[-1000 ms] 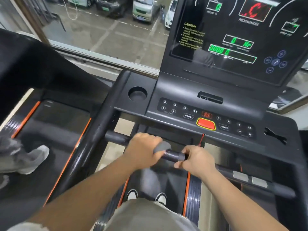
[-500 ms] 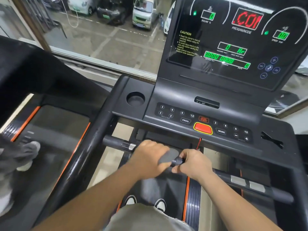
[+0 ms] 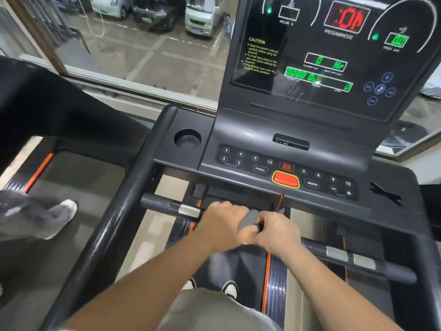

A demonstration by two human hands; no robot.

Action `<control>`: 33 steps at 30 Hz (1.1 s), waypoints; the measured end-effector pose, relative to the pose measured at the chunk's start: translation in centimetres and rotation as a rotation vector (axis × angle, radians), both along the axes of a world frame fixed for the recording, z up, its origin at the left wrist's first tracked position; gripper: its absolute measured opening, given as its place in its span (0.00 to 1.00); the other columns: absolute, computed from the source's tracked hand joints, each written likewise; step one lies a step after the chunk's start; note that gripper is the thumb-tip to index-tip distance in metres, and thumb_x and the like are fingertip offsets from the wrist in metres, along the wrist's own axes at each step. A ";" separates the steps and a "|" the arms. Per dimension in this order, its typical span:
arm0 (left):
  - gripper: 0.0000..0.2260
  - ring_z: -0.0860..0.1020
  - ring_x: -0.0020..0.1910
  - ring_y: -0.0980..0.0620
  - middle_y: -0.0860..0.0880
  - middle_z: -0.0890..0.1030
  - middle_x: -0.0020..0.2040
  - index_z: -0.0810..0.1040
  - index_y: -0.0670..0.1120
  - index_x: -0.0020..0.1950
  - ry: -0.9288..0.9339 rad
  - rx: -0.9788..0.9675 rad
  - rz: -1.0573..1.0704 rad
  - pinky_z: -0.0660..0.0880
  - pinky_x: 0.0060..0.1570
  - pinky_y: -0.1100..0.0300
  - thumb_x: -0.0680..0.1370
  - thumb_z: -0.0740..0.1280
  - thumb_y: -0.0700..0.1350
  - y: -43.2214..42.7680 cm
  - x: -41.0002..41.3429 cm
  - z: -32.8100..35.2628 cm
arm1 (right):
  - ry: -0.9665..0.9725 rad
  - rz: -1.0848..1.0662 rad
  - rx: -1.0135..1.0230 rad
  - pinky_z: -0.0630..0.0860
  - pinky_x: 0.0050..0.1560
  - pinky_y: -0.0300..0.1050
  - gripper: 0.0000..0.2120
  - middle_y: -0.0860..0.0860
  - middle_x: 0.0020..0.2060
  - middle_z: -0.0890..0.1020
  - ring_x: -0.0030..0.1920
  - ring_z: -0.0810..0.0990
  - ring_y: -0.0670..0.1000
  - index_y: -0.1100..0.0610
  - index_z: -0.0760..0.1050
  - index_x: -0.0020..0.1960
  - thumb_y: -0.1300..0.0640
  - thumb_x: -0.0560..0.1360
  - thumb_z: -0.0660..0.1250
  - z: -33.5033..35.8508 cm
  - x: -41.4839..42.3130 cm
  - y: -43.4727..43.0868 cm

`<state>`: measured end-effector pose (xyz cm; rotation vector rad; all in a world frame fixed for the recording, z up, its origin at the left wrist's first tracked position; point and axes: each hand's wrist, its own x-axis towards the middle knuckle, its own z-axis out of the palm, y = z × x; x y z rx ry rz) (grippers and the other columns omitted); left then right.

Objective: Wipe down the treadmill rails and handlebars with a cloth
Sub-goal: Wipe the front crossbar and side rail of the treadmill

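Observation:
A black front handlebar [image 3: 164, 205] with silver sensor plates crosses the treadmill below the console. My left hand [image 3: 223, 224] grips a grey cloth [image 3: 249, 219] wrapped round the bar's middle; only a fold of cloth shows between the hands. Right beside it, my right hand [image 3: 276, 231] curls round the same bar, touching the left hand. The thick black left side rail [image 3: 112, 225] slopes down toward the lower left.
The console panel [image 3: 281, 170] with a red stop button [image 3: 285, 180] and a cup holder [image 3: 187, 139] sits just above the hands. Another person's grey shoe [image 3: 59, 216] is on the neighbouring treadmill at left. A window is behind.
My left hand slid right along the handlebar with the cloth until it met my right hand. More bare bar and a silver plate show to its left.

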<state>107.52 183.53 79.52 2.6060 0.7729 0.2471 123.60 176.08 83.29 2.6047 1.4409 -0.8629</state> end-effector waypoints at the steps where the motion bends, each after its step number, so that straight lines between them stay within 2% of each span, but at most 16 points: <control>1: 0.17 0.81 0.47 0.43 0.51 0.82 0.44 0.77 0.52 0.51 0.062 0.021 0.025 0.76 0.49 0.51 0.79 0.60 0.64 1.8 -1.5 0.4 | 0.018 -0.010 -0.013 0.75 0.45 0.43 0.21 0.42 0.43 0.81 0.48 0.81 0.50 0.44 0.76 0.47 0.35 0.61 0.78 0.0 0.0 0.0; 4: 0.20 0.80 0.56 0.44 0.49 0.83 0.52 0.75 0.52 0.55 0.350 -0.005 0.306 0.73 0.52 0.52 0.80 0.56 0.67 7.2 -5.8 1.4 | 0.030 -0.010 -0.020 0.73 0.44 0.42 0.27 0.40 0.44 0.81 0.47 0.80 0.47 0.44 0.78 0.50 0.32 0.58 0.81 -0.1 0.1 0.3; 6: 0.20 0.80 0.54 0.42 0.47 0.82 0.50 0.76 0.51 0.53 0.420 -0.004 0.474 0.70 0.49 0.52 0.81 0.53 0.65 8.3 -7.2 1.4 | 0.031 -0.010 -0.020 0.73 0.44 0.42 0.27 0.40 0.44 0.81 0.48 0.80 0.47 0.44 0.78 0.50 0.31 0.59 0.80 -0.1 0.1 0.3; 9: 0.20 0.78 0.44 0.41 0.48 0.78 0.39 0.78 0.50 0.45 0.273 0.224 0.611 0.69 0.51 0.49 0.82 0.54 0.60 4.6 -5.3 0.2 | 0.026 -0.005 -0.026 0.73 0.45 0.43 0.27 0.40 0.44 0.80 0.48 0.79 0.48 0.43 0.77 0.50 0.32 0.59 0.80 0.1 0.0 0.4; 12: 0.13 0.76 0.51 0.43 0.48 0.79 0.45 0.78 0.48 0.49 -0.096 0.106 0.507 0.67 0.69 0.41 0.80 0.63 0.57 -1.6 -2.2 -1.3 | 0.054 -0.011 -0.072 0.75 0.48 0.44 0.26 0.41 0.45 0.80 0.50 0.79 0.49 0.44 0.76 0.50 0.34 0.59 0.81 0.2 -0.2 0.7; 14: 0.13 0.77 0.54 0.46 0.49 0.80 0.48 0.78 0.47 0.51 -0.250 0.019 0.346 0.65 0.74 0.44 0.80 0.65 0.56 -3.9 -1.5 -0.5 | 0.098 -0.003 -0.104 0.80 0.51 0.47 0.25 0.42 0.43 0.81 0.52 0.83 0.51 0.46 0.76 0.46 0.36 0.54 0.77 0.3 -0.2 0.9; 16: 0.15 0.77 0.50 0.46 0.49 0.81 0.47 0.78 0.47 0.52 -0.243 -0.049 0.328 0.72 0.66 0.48 0.81 0.62 0.59 -4.3 -3.1 0.5 | 0.137 0.041 -0.105 0.81 0.54 0.49 0.30 0.43 0.46 0.84 0.55 0.84 0.51 0.46 0.78 0.48 0.35 0.49 0.73 0.6 -0.4 1.5; 17: 0.18 0.78 0.48 0.46 0.49 0.82 0.47 0.78 0.48 0.52 -0.223 -0.116 0.422 0.76 0.59 0.49 0.81 0.60 0.62 -4.2 -4.4 1.0 | 0.145 0.084 -0.115 0.80 0.57 0.49 0.36 0.43 0.53 0.84 0.59 0.83 0.50 0.45 0.79 0.55 0.34 0.48 0.75 0.7 -0.6 2.1; 19: 0.24 0.81 0.48 0.47 0.50 0.84 0.46 0.78 0.51 0.51 -0.321 -0.407 0.761 0.78 0.51 0.49 0.78 0.56 0.69 -3.5 -7.5 2.3 | 0.158 0.151 -0.135 0.78 0.63 0.49 0.50 0.44 0.68 0.79 0.65 0.80 0.49 0.46 0.73 0.72 0.35 0.52 0.79 0.8 -1.5 3.3; 20: 0.26 0.83 0.48 0.47 0.51 0.84 0.44 0.78 0.50 0.49 -0.452 -0.554 0.945 0.79 0.51 0.48 0.76 0.56 0.71 -2.8 -9.2 2.7 | 0.173 0.159 -0.136 0.78 0.63 0.48 0.52 0.44 0.70 0.77 0.64 0.81 0.49 0.47 0.70 0.75 0.36 0.53 0.80 0.8 -2.0 4.0; 22: 0.25 0.84 0.47 0.48 0.50 0.85 0.42 0.79 0.49 0.46 -0.638 -0.626 1.187 0.80 0.52 0.45 0.75 0.60 0.70 -1.1 -12.1 4.2 | 0.163 0.209 -0.137 0.79 0.60 0.47 0.48 0.45 0.69 0.78 0.61 0.83 0.51 0.47 0.72 0.74 0.37 0.57 0.80 0.6 -3.5 4.9; 25: 0.17 0.82 0.46 0.47 0.49 0.83 0.43 0.76 0.49 0.47 -0.759 -0.476 1.251 0.79 0.50 0.45 0.79 0.65 0.62 1.0 -14.0 7.6 | -0.010 0.287 -0.098 0.78 0.53 0.43 0.26 0.47 0.56 0.83 0.57 0.84 0.53 0.47 0.78 0.59 0.38 0.65 0.77 0.3 -5.2 5.4; 27: 0.12 0.80 0.45 0.45 0.49 0.81 0.44 0.75 0.50 0.47 -0.708 -0.202 1.153 0.77 0.48 0.46 0.80 0.67 0.58 2.1 -14.4 8.4 | -0.027 0.264 -0.089 0.78 0.51 0.43 0.23 0.45 0.52 0.84 0.51 0.85 0.52 0.44 0.78 0.56 0.36 0.65 0.76 0.4 -5.3 5.5; 29: 0.14 0.77 0.47 0.42 0.46 0.80 0.46 0.76 0.45 0.48 -0.490 0.088 0.979 0.75 0.48 0.47 0.80 0.69 0.55 2.9 -14.1 6.2 | 0.006 0.229 -0.096 0.79 0.52 0.43 0.22 0.44 0.47 0.84 0.46 0.85 0.51 0.43 0.77 0.53 0.35 0.63 0.76 0.5 -5.1 5.5; 31: 0.13 0.78 0.54 0.39 0.43 0.81 0.51 0.77 0.43 0.49 -0.242 0.113 0.836 0.73 0.57 0.43 0.79 0.68 0.54 3.0 -12.5 2.2 | 0.025 0.213 -0.097 0.80 0.53 0.43 0.21 0.43 0.44 0.84 0.44 0.85 0.51 0.42 0.75 0.49 0.35 0.62 0.75 0.4 -4.9 5.4; 33: 0.13 0.74 0.68 0.37 0.42 0.80 0.64 0.78 0.43 0.54 -0.076 0.056 0.808 0.67 0.70 0.39 0.79 0.67 0.53 2.3 -10.0 -0.9 | 0.027 0.195 -0.096 0.80 0.53 0.43 0.22 0.43 0.43 0.84 0.44 0.86 0.52 0.43 0.74 0.48 0.35 0.60 0.75 0.2 -5.0 5.4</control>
